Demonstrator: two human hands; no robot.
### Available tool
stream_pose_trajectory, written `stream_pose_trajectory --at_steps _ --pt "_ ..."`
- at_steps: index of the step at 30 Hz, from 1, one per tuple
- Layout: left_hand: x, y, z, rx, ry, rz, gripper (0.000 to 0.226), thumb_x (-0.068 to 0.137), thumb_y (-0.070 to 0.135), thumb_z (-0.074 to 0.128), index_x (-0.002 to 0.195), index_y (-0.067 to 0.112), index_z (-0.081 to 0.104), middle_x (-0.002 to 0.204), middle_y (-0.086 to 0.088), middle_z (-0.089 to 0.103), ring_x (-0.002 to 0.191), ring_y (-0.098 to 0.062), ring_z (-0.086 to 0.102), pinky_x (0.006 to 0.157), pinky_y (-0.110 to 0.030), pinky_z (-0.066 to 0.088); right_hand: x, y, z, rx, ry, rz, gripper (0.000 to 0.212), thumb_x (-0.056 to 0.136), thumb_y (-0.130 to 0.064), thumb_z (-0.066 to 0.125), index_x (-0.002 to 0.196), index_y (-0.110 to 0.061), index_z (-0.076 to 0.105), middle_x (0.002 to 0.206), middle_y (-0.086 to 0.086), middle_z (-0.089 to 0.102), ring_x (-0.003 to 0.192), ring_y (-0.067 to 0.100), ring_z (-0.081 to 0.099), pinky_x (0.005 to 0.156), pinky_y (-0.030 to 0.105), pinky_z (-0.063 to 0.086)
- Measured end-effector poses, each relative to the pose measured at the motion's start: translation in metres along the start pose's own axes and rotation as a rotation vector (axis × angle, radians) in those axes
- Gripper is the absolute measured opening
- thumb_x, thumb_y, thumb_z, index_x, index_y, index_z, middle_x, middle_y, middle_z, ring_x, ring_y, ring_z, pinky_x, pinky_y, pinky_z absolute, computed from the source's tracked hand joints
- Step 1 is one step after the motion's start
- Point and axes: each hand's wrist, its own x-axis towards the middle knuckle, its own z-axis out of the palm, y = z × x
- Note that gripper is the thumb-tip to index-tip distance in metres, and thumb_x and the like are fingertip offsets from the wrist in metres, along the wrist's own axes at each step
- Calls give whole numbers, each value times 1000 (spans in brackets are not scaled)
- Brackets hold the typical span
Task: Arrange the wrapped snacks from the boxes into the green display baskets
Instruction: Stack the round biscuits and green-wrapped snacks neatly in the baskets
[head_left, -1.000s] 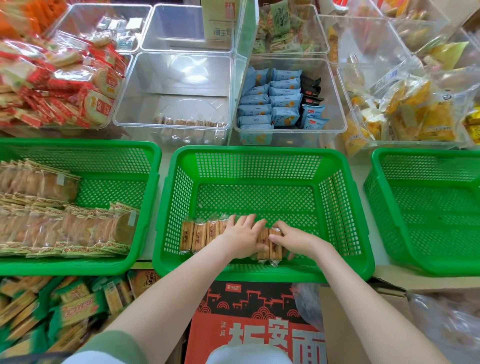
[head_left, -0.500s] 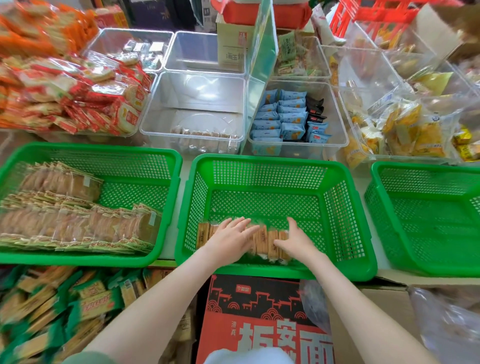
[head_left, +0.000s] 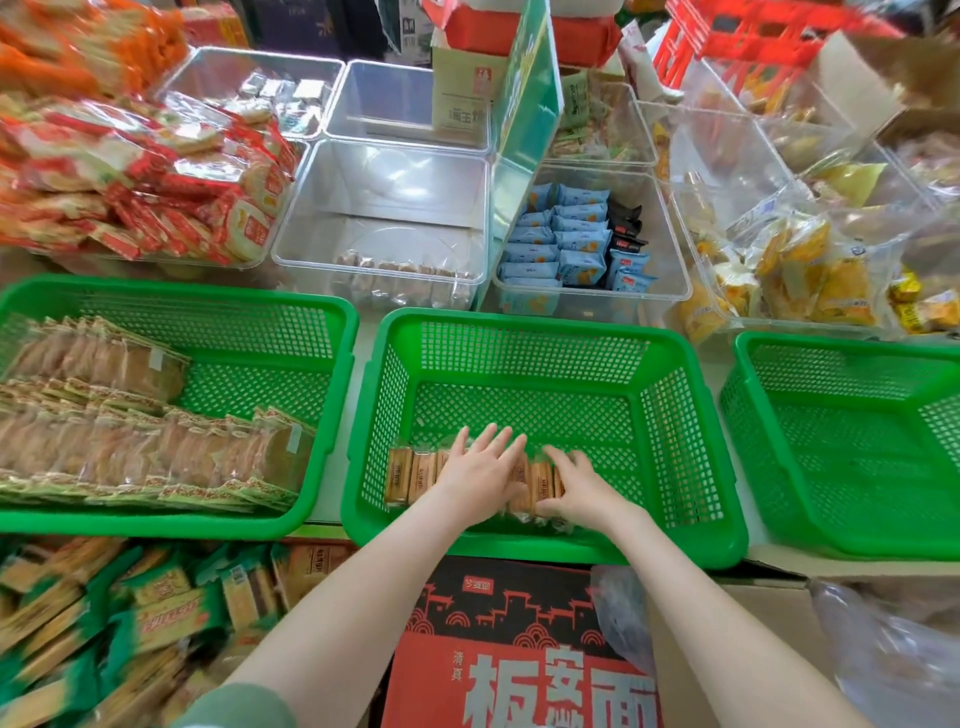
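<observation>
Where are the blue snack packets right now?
Head view: the blue packets sit in a clear tub right of centre, just behind the middle green basket, beside black packets.

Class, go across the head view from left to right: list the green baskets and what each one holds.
left basket, rows of wrapped crackers → middle basket, a row of snack bars under the left hand and right hand → right basket, no snacks showing.
</observation>
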Motion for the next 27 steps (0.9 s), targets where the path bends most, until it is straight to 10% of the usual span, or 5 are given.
stream_pose_trajectory --at_steps 8,19,27 --pt "14 -5 -4 -71 -87 60 48 95 40 50 141 36 36 144 0 43 137 -29 28 115 -53 12 4 12 -16 51 -42 -83 59 90 -30 63 143 -31 37 151 12 29 135 27 36 111 42 34" --pt "11 -1 8 11 -13 49 61 102 36 39 153 28 8 159 -9 15 147 -28 10 118 -52 5 6 21 -4 153 -63 -33 85 93 -19 60 154 -28 3 161 6 -2 148 24 6 118 42 14" --pt "-2 -10 9 -49 77 59 57 104 36 30 154 23 7 161 -7 8 148 -24 4 118 -48 2 -2 20 -1 299 -63 46 98 85 -41 67 153 -26 -2 159 11 19 142 27 29 116 43 27"
